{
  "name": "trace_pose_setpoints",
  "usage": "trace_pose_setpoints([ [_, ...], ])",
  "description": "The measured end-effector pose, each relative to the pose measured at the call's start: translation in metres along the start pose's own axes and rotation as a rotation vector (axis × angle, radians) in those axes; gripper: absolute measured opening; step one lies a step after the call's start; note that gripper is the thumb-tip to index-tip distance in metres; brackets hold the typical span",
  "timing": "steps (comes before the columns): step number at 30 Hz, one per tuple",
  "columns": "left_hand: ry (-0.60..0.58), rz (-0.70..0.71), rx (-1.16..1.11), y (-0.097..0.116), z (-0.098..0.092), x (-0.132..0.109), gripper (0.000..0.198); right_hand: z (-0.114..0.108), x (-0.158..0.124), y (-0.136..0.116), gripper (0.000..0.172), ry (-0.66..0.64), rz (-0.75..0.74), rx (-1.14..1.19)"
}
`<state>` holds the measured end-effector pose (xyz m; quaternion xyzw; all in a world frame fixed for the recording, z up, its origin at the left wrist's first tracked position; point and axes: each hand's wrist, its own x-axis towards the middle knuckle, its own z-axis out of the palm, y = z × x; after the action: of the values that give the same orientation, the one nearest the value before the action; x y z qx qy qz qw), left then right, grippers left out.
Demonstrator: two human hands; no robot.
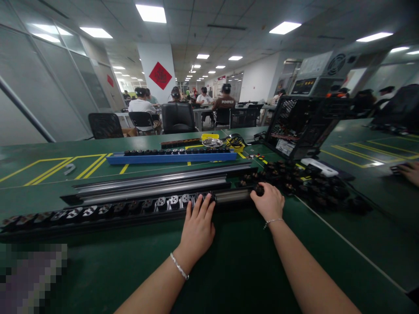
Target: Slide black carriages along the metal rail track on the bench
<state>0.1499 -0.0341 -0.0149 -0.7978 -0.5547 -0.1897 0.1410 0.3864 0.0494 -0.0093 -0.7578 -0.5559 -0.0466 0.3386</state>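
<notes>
On a dark green table (pixel 244 266), the left hand (pixel 197 230) rests outstretched on lined-up black modules (pixel 133 206); the right hand (pixel 270 203) pinches a round black piece (pixel 259 189).

Green tabletop (pixel 242 270) lying open between forearms on near side. Loaded rail (pixel 98 225) running left from left hand (pixel 198 231), barring low reach across. Two bare rails (pixel 153 190) lying just beyond; blue tray (pixel 170 158) crossing farther back. Heap of black parts (pixel 327 192) crowding right of right hand (pixel 269 203), computer case (pixel 301 126) rising behind. Yellow-lined room opening far left, small grey piece (pixel 70 169) interrupting.
</notes>
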Motion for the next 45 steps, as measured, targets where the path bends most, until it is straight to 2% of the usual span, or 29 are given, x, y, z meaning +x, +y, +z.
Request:
trace_pose_setpoints([
  [12,0.0,-0.006,0.005,0.001,0.0,0.0,0.059,0.003,0.005,0.013,0.046,0.063,0.034,0.023],
  [24,0.0,-0.003,-0.006,0.001,-0.001,0.0,0.059,0.003,0.014,0.026,0.046,0.037,0.078,0.157],
  [38,0.008,0.008,0.011,0.001,-0.002,0.0,0.059,-0.003,0.023,0.035,0.049,-0.038,0.187,0.122],
  [45,0.0,0.005,0.006,0.0,-0.002,0.0,0.06,-0.006,0.024,0.037,0.048,-0.027,0.228,0.12],
])
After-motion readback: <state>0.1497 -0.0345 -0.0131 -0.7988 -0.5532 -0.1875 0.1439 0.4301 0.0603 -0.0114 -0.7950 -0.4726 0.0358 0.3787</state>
